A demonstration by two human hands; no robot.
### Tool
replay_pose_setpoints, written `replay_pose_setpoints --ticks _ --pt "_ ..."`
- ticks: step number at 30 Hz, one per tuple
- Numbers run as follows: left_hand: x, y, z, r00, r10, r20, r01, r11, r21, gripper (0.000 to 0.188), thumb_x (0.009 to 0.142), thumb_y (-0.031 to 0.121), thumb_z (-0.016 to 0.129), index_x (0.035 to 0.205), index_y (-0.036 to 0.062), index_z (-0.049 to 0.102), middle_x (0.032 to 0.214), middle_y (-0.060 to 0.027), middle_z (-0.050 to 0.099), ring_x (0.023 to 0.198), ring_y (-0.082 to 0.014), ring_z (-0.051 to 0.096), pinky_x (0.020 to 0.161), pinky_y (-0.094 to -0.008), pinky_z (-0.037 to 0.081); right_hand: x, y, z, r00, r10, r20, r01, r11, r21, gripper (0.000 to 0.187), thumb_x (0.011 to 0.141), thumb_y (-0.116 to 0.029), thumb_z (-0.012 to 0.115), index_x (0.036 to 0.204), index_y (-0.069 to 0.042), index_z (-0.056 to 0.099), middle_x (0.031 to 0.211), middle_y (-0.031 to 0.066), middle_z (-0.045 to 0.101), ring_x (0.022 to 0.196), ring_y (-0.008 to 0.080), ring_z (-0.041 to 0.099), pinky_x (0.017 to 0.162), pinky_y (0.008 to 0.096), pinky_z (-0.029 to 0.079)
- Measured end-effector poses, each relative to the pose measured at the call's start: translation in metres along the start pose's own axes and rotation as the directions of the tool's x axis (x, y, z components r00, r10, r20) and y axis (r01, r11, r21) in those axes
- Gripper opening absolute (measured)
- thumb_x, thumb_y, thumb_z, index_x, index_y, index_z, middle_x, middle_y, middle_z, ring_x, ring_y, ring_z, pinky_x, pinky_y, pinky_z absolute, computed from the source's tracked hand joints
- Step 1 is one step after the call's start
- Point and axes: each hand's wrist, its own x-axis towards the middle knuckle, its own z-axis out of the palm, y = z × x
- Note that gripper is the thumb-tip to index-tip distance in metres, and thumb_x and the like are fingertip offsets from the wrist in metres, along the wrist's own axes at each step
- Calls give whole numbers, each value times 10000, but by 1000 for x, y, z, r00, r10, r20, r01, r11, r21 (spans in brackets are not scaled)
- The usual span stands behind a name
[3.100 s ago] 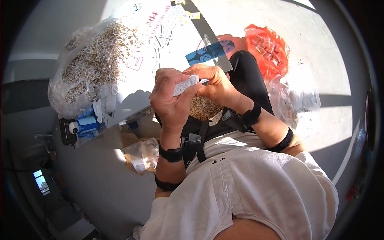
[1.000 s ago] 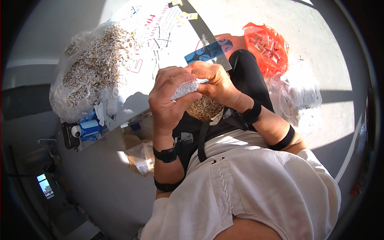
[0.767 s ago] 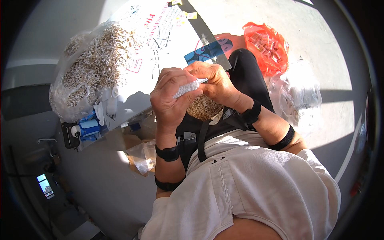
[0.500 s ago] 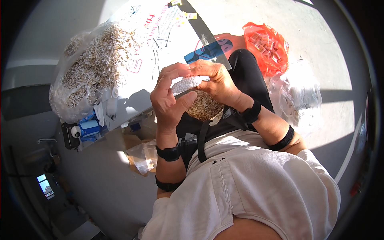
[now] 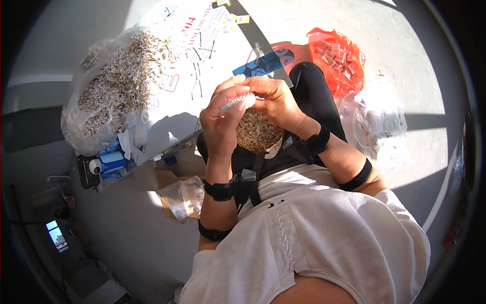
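Just above my lap, both hands hold a bundle of cotton swabs, its white tips packed together and facing up. My left hand is closed round the bundle's left side, with the thumb against the near edge. The fingers and thumb of my right hand pinch its right end. Fingers hide the lower part of the bundle. Below my hands lies a heap of loose cotton swabs; what holds the heap is mostly hidden.
A large clear bag of cotton swabs lies on the white printed table at left. Near its corner sits a blue-and-white bottle. To the right are an orange bag of small packs and clear plastic bags. An opened carton stands below the table.
My left hand has moved slightly right and closed its fingers and thumb round the bundle, covering more of the white tips. My right hand has stayed nearly in place.
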Motion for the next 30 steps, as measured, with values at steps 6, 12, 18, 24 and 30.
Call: replay_pose_setpoints --ticks 6,12,18,24,30 --pt "-1 -1 2 1000 -9 13 9 999 38 230 824 110 676 1036 24 696 1196 -181 631 1090 -217 593 954 -333 445 -1 -2 1 1000 1 17 -3 988 157 279 832 0 707 1109 2 672 1065 49 659 990 129 608 891 279 491" --pt "-1 -4 0 999 5 47 -10 993 114 258 770 110 740 1016 45 703 1200 -183 628 1116 -233 595 976 -344 444 -1 2 0 1000 15 -9 -14 994 109 279 821 70 640 1086 -3 688 1029 79 671 964 147 632 878 289 515" --pt "-1 -1 -3 993 51 107 -60 994 86 396 716 136 762 1089 42 667 1239 -200 601 1165 -263 569 991 -355 438 1 4 0 1000 5 -5 -4 983 183 283 812 80 667 1085 7 684 1023 76 684 961 134 639 864 283 525" --pt "-1 -1 -5 994 0 111 -10 996 87 445 683 122 780 1104 46 658 1248 -205 593 1179 -264 560 999 -348 431 1 8 1 1000 6 -14 -2 968 252 294 808 95 670 1089 9 684 1004 62 693 946 121 636 861 273 525" --pt "3 -2 -6 988 117 104 -145 931 335 339 668 21 783 989 46 677 1083 -104 672 1101 -256 601 962 -352 465 0 8 0 1000 -2 21 -4 968 250 257 826 60 674 1080 21 679 980 52 687 930 108 632 851 270 527"
